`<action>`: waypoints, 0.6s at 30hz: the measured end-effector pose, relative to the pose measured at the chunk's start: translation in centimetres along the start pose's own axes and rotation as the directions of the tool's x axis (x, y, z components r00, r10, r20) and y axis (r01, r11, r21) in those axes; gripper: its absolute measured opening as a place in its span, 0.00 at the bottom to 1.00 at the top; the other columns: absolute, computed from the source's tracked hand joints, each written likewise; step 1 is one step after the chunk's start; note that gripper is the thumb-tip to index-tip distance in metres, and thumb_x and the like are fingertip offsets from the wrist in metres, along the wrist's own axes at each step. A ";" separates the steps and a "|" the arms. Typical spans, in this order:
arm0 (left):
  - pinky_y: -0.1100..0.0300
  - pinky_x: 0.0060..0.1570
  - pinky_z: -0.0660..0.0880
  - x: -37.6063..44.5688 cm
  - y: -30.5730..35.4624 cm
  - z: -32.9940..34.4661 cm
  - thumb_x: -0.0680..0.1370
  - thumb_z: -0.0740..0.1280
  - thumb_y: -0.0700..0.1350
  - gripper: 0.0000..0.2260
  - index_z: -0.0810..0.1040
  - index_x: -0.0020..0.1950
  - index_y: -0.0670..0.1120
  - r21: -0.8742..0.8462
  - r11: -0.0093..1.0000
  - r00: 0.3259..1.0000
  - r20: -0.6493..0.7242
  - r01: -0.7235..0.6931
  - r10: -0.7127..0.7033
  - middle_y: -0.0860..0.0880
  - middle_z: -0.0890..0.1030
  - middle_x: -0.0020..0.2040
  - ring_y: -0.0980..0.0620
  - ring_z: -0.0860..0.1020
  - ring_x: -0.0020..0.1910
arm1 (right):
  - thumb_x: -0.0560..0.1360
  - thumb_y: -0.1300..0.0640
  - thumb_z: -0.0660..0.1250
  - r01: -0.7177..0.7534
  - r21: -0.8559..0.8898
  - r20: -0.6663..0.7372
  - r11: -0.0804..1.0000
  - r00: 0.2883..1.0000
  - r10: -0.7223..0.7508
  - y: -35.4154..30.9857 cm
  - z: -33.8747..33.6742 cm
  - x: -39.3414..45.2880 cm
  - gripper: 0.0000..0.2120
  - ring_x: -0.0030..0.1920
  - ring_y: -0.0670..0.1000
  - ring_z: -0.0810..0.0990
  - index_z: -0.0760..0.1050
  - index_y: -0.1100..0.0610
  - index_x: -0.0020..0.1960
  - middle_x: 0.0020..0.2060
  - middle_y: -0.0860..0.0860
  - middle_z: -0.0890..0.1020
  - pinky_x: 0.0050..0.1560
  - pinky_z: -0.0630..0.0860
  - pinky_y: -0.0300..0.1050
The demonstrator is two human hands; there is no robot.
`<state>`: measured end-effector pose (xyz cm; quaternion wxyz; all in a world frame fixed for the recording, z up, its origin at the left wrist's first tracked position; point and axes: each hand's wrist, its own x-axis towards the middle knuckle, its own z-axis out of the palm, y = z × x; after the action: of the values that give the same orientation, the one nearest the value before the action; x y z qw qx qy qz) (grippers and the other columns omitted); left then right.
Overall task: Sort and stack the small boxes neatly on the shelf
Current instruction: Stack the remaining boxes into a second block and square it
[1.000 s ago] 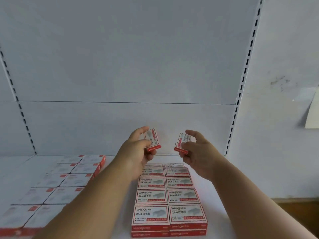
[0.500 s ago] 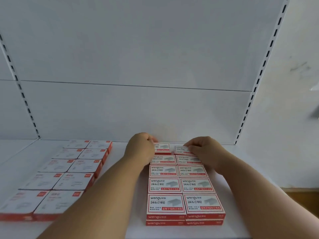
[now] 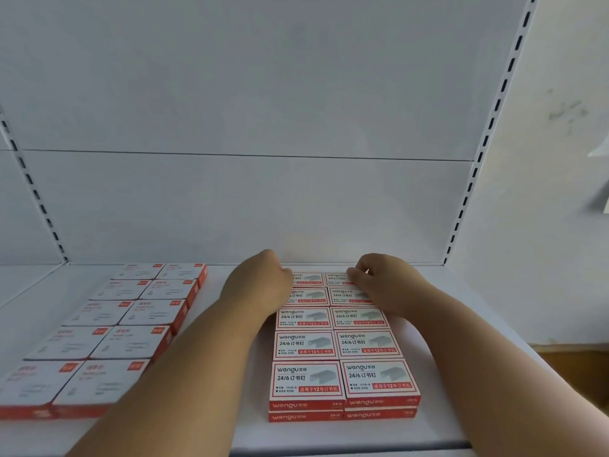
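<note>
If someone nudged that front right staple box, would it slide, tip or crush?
The front right staple box looks flat and squat, so it would probably slide rather than tip. Its crisp edges suggest stiff card. Labelled staples, it is likely heavy for its size.

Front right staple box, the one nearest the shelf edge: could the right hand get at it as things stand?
Probably yes. The front right staple box lies uncovered on top of its stack, and the right hand is at the back row; drawing it back looks unobstructed.

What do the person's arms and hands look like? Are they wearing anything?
Both forearms are bare, with no sleeves in view. The left hand and right hand wear no gloves, and no rings, watch or bracelet show.
</note>
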<state>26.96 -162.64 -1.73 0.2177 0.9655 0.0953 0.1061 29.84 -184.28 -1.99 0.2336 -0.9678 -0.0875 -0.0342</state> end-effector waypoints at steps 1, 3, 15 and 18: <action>0.59 0.32 0.67 0.0 0.1 0.0 0.80 0.60 0.52 0.09 0.75 0.49 0.48 0.009 1.000 1.000 0.007 0.000 -0.001 0.52 0.78 0.40 0.52 0.77 0.38 | 0.77 0.40 0.59 -0.001 -0.009 0.012 1.000 1.000 0.001 -0.1 0.0 0.1 0.14 0.41 0.47 0.79 0.75 0.49 0.44 0.38 0.45 0.81 0.41 0.76 0.45; 0.60 0.30 0.66 0.1 0.1 0.0 0.80 0.61 0.52 0.08 0.74 0.50 0.48 -0.007 1.000 1.000 0.021 0.006 -0.006 0.53 0.78 0.40 0.54 0.76 0.37 | 0.77 0.40 0.58 -0.004 -0.016 0.021 1.000 1.000 0.004 -0.2 0.0 0.1 0.14 0.42 0.48 0.80 0.76 0.49 0.45 0.39 0.45 0.81 0.44 0.78 0.47; 0.61 0.27 0.65 -4.6 1.6 -4.0 0.81 0.58 0.56 0.13 0.72 0.53 0.47 0.091 0.993 0.997 0.038 -0.069 0.066 0.53 0.79 0.40 0.53 0.78 0.36 | 0.76 0.37 0.57 -0.025 -0.016 -0.132 1.000 0.991 0.022 -0.3 -2.6 -5.4 0.14 0.36 0.46 0.78 0.70 0.46 0.46 0.38 0.45 0.79 0.33 0.72 0.44; 0.62 0.26 0.62 -9.3 0.6 -6.0 0.80 0.54 0.63 0.17 0.70 0.44 0.51 0.090 0.977 0.979 0.089 -0.191 0.183 0.57 0.76 0.35 0.58 0.74 0.32 | 0.75 0.33 0.53 0.040 -0.087 -0.155 0.995 0.986 -0.053 -0.4 -3.2 -10.3 0.19 0.32 0.46 0.76 0.67 0.47 0.38 0.32 0.46 0.78 0.29 0.68 0.43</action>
<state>16.63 -162.91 2.30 0.1627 0.9832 0.0002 0.0828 19.54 -187.00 -0.14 0.1984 -0.9686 -0.0900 -0.1196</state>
